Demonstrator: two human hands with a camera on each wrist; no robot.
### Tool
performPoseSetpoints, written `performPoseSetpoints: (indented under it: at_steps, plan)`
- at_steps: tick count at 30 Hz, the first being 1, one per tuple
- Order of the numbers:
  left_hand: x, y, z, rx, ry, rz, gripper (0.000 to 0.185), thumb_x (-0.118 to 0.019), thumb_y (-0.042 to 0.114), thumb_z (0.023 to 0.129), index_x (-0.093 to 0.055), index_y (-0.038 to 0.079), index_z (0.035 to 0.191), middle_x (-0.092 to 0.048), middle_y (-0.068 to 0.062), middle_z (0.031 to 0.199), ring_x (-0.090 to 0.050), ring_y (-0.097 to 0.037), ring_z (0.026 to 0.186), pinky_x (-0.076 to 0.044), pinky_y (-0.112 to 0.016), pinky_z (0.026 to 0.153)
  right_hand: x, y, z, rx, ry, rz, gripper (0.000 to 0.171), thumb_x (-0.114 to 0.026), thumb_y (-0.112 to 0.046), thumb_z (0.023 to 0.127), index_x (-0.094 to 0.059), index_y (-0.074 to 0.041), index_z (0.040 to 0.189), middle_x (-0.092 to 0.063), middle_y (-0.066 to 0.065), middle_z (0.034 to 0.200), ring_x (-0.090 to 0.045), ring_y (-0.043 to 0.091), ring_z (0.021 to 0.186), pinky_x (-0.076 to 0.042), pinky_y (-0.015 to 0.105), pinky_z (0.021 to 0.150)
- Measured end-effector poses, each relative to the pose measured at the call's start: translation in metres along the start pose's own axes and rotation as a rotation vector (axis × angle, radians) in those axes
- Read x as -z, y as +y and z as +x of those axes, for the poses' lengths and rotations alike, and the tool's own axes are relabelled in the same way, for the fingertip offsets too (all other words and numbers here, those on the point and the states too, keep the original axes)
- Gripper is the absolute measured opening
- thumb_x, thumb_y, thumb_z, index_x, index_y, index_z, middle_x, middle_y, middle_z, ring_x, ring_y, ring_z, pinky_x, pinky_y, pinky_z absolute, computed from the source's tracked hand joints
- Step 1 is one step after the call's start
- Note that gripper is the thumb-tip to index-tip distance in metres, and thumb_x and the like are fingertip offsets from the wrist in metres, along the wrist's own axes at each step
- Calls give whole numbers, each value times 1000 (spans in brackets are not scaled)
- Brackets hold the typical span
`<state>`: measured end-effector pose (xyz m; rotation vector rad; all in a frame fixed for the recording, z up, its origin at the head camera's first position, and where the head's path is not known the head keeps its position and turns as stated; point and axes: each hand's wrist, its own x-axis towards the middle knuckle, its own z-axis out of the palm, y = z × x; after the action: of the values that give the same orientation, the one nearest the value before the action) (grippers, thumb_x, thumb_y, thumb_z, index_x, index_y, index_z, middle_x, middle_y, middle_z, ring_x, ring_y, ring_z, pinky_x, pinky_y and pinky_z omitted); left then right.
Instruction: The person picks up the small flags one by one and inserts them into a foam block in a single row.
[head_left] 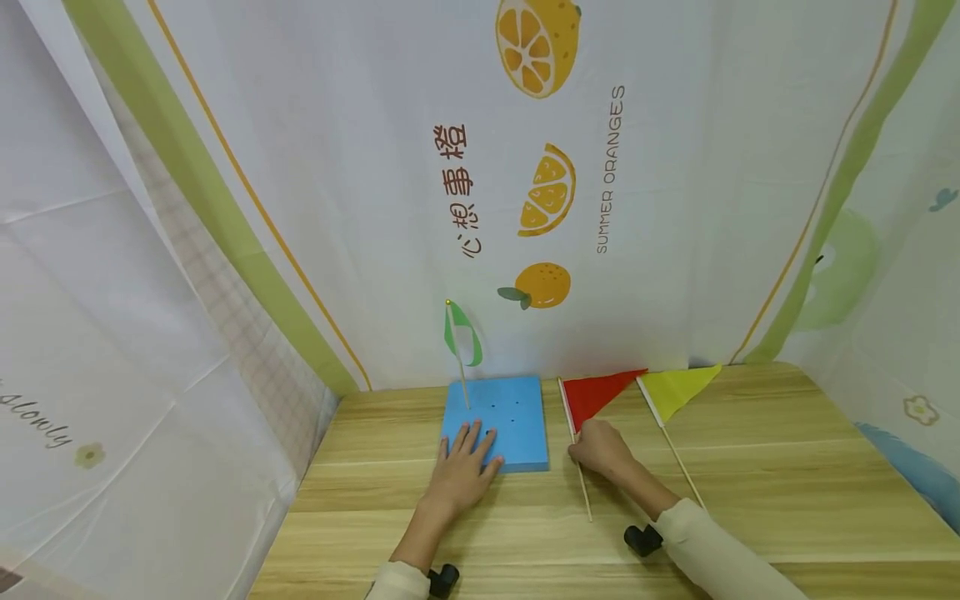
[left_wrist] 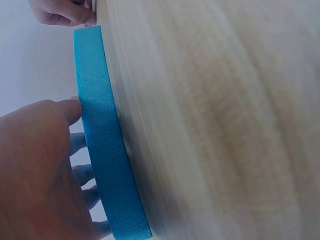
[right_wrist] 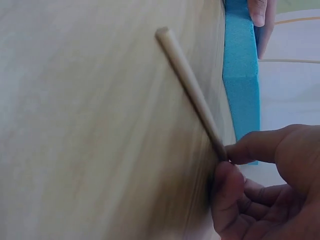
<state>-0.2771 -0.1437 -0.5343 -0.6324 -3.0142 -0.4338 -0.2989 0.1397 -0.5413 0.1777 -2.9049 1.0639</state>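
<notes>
A blue foam block (head_left: 525,442) with several small holes in its top lies on the table. My left hand (head_left: 461,475) rests on its near left part, fingers spread and straight; the left wrist view shows the thumb at the top edge of the block's side (left_wrist: 102,115). A green flag (head_left: 451,333) stands in the block's far left part, leaning slightly. Right of the block, my right hand (head_left: 602,450) pinches the stick of a red flag (head_left: 592,395) between thumb and fingers. In the right wrist view the bare stick end (right_wrist: 187,80) points away from the fingertips.
A yellow flag (head_left: 678,390) lies on the wooden table (head_left: 780,467) to the right of my right hand, its stick running toward my sleeve. A white printed curtain (head_left: 375,208) hangs right behind the table's far edge.
</notes>
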Motion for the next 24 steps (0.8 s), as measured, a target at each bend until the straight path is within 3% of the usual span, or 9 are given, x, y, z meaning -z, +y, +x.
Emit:
performPoseSetpoints:
  at_steps: [6,12,17,24]
  plan:
    - [0,1,0,2,-8,2,62,-48,47,113,-42,15,165,-29,-18,175,-25,-42,163,-20,-72,129,-1,10,4,13,3,27,41,-62,-3,76,-36,-21,50,-27,-11,47,-31,8,40,-25,22,41]
    - [0,1,2,-4,-1,10,62,-48,47,113,-43,15,165,-30,-19,175,-26,-44,162,-21,-72,128,6,4,4,-69,-52,58,40,-68,-4,79,-47,-17,48,-42,-7,41,-51,11,34,-41,21,36]
    - [-1,0,2,6,-3,0,62,-47,48,113,-41,15,166,-28,-17,176,-25,-43,163,-19,-71,129,12,-3,2,-97,-90,68,43,-67,-1,82,-47,-16,47,-41,-5,40,-52,12,33,-44,20,38]
    - [0,1,1,10,-5,1,62,-47,48,113,-42,15,166,-28,-18,176,-24,-43,163,-20,-72,129,16,-4,0,-92,-97,108,43,-70,-1,84,-51,-12,47,-53,3,43,-54,12,35,-49,23,40]
